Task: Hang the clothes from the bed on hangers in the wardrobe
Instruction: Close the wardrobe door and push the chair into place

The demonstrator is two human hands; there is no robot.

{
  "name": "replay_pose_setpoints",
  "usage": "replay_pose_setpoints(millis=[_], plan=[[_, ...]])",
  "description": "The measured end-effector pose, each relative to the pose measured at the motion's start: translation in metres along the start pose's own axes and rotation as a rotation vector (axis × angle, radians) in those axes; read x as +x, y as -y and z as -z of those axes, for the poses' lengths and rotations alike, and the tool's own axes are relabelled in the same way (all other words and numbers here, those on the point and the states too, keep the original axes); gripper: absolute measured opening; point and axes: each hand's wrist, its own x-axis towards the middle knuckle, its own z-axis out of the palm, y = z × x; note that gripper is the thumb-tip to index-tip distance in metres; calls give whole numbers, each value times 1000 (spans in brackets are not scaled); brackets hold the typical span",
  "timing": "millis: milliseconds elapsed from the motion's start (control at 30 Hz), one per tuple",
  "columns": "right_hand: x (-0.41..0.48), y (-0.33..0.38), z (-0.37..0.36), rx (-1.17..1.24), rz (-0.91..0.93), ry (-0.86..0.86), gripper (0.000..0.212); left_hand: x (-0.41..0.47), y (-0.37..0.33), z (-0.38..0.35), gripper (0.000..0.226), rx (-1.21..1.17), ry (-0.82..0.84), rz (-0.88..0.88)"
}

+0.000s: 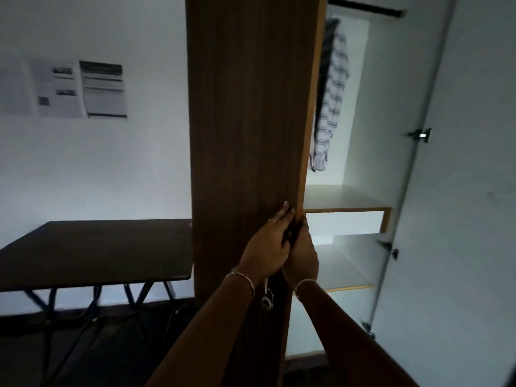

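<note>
Clothes show here as one piece only: a white shirt with dark stripes that hangs inside the tall wardrobe with a white interior, below a dark rail at the top of the compartment (what it hangs on is hidden behind the door). Below the shirt lies a white shelf with a wood-coloured front edge, with more white shelves under it. A brown wood-grain wardrobe door stands in the middle of the view and covers the left part of the interior. Both hands meet at its right edge, touching each other. The left hand lies on the door's face with its fingers straight and laid flat against the wood. The right hand sits just beside it at the very edge, its thumb pointing up along the edge; its fingers are hidden behind the left hand, so I cannot tell whether they curl round the edge. Each wrist carries a thin pale bracelet. A small metal piece hangs on the door just below the left wrist. To the right the other door, white on its inner face, stands open on metal hinges. At the left a dark bench on crossed metal legs stands against a white wall, where printed paper sheets are stuck.
</note>
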Motion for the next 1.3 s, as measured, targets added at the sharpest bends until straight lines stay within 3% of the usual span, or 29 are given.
replay_pose_setpoints(millis=[200,433,767,933,1300], plan=[[59,-33,13,-71,-69,-102,56,45,25,-42,66,77,197,-64],[126,-85,24,48,-96,-106,52,106,49,-82,71,190,147,-83],[244,-155,20,149,-66,10,50,232,72,-135,100,560,-50,-25],[295,-188,10,181,-27,88,49,276,92,-155,117,663,-53,13],[365,-228,-15,317,16,200,47,323,119,-191,123,753,-103,95]])
